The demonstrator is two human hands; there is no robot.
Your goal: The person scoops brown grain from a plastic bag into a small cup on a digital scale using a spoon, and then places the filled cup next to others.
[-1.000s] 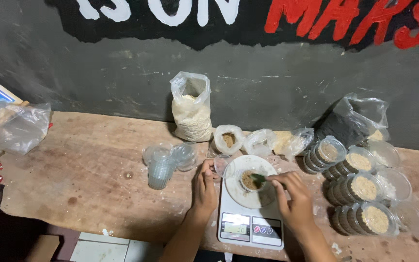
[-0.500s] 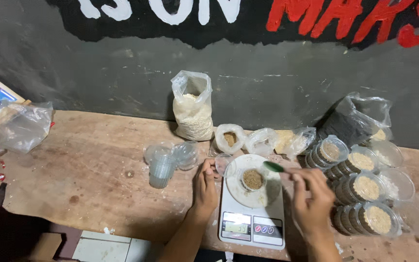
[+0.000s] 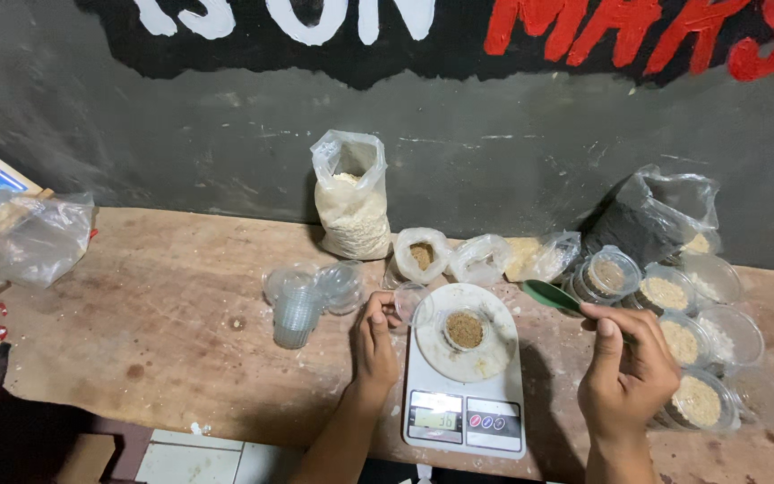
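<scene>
Carefully now: the right hand (image 3: 627, 367) pinches a green spoon (image 3: 552, 297) beside the scale (image 3: 464, 394). The left hand (image 3: 376, 336) grips a clear lid (image 3: 412, 303); best set it squarely on the filled cup (image 3: 465, 330).

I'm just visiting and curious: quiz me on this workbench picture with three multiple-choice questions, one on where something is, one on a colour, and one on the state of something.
1. Where does the small cup of brown grain stand?
A. on the white scale's round plate
B. inside the tall bag by the wall
C. on the floor

2. What colour is the spoon in the right hand?
A. red
B. green
C. yellow

3. What state is the scale's display in?
A. dark and blank
B. lit, showing digits
C. covered by a lid

Answers:
1. A, the cup sits in the middle of the plate of the scale.
2. B, the spoon's bowl shows green beyond the fingers.
3. B, the small screen glows with figures, while the left hand holds a clear lid beside the plate, not over the display.
</scene>
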